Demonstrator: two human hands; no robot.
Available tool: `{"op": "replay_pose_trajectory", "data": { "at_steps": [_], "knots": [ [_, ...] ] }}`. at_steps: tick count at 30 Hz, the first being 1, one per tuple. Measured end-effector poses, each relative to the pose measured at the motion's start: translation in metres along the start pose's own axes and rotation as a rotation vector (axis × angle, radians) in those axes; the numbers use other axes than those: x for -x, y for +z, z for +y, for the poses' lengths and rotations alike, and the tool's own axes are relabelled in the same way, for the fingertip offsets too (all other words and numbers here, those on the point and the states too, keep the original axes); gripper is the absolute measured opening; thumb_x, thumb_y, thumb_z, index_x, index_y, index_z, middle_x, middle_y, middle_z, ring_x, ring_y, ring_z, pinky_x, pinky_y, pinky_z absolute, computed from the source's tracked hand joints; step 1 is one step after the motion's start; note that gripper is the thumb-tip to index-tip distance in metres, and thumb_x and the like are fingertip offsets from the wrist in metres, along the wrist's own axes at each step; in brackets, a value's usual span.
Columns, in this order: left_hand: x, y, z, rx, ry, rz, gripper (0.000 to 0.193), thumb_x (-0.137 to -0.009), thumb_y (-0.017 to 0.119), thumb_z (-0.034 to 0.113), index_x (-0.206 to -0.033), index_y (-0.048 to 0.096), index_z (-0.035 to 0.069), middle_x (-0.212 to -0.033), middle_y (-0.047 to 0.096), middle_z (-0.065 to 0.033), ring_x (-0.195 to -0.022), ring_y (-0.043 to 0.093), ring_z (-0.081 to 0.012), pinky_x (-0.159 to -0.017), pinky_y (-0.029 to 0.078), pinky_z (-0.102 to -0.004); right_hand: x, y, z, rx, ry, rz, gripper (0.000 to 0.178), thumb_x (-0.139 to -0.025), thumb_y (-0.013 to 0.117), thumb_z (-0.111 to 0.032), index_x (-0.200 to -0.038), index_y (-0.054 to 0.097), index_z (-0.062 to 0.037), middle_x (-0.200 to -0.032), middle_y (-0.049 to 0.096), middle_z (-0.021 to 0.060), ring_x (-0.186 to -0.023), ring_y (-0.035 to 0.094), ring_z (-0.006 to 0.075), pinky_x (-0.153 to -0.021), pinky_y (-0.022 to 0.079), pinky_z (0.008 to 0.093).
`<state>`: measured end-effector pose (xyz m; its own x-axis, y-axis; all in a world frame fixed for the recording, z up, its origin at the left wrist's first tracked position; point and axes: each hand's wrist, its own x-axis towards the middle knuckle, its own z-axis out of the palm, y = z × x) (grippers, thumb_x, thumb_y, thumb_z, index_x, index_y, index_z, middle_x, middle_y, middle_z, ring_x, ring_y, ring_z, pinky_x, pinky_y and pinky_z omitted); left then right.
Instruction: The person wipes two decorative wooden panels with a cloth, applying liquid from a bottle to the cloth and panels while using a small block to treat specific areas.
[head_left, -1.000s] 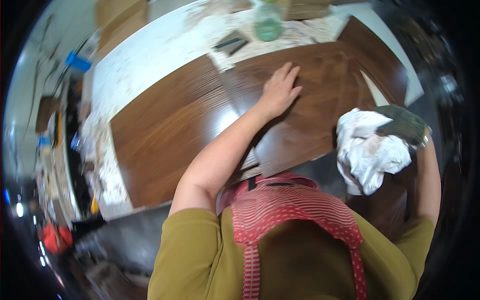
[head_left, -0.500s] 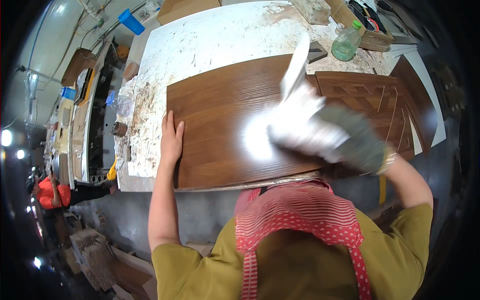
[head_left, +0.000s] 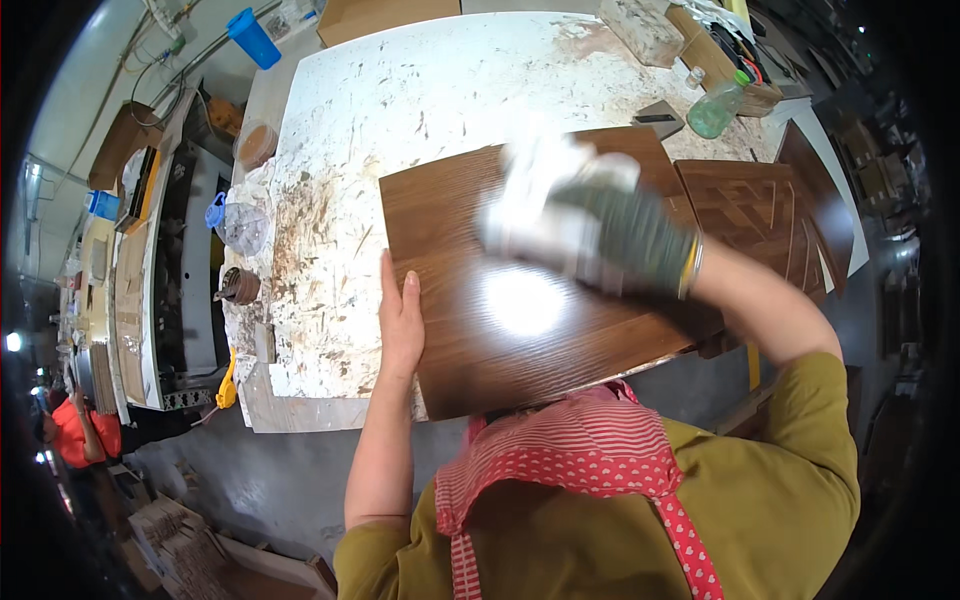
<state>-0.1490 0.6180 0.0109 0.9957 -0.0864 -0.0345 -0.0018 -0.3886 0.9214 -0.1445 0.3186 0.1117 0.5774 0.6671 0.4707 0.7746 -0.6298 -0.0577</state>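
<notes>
A brown wood-grain panel [head_left: 455, 330] lies at an angle on the worktable, its near left corner reaching past the table's front edge. My bare left hand [head_left: 402, 325] grips its left edge, with the thumb on the top face and the other fingers along the side. Over the panel's upper middle is my right hand [head_left: 625, 230], in a dark green glove and closed on a white cloth [head_left: 545, 205]. Motion smears the cloth and fingers. Glare from a lamp shines on the panel just below the cloth.
More brown panels with thin strips [head_left: 745, 210] lie at the right. Behind them stand a green-capped bottle [head_left: 715, 110] and a tool box [head_left: 755, 98]. A plastic jug [head_left: 242, 228] and a brown jar [head_left: 240, 287] line the paint-stained table's [head_left: 430, 90] left edge. A person in red [head_left: 85, 430] is far left.
The panel has shifted right and turned anticlockwise on the table, my left hand moving with its edge. My right hand has swept the cloth leftward across it. The view has turned slightly.
</notes>
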Motion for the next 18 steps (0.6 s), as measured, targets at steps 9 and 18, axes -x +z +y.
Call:
{"op": "replay_pose_trajectory", "data": {
  "at_steps": [9, 18],
  "knots": [
    [-0.009, 0.001, -0.005, 0.104, 0.027, 0.028, 0.049, -0.098, 0.036, 0.021, -0.14, 0.027, -0.004, -0.142, 0.034, -0.0201, -0.133, 0.031, -0.0287, -0.108, 0.024, -0.0332, -0.021, 0.055, 0.052, 0.034, 0.686, -0.307, 0.037, -0.078, 0.059, -0.021, -0.11, 0.056, -0.0022, -0.114, 0.054, 0.0191, -0.105, 0.051, 0.0336, -0.091, 0.041, 0.0438],
    [-0.007, 0.007, -0.005, 0.176, 0.02, 0.024, 0.045, -0.099, 0.032, 0.021, -0.139, 0.033, -0.001, -0.142, 0.036, -0.0162, -0.133, 0.032, -0.0261, -0.109, 0.023, -0.0312, -0.109, 0.103, 0.024, 0.003, 0.339, -0.224, 0.032, -0.083, 0.057, -0.026, -0.111, 0.059, -0.011, -0.11, 0.058, 0.01, -0.101, 0.055, 0.0243, -0.087, 0.046, 0.0402]
  ]
}}
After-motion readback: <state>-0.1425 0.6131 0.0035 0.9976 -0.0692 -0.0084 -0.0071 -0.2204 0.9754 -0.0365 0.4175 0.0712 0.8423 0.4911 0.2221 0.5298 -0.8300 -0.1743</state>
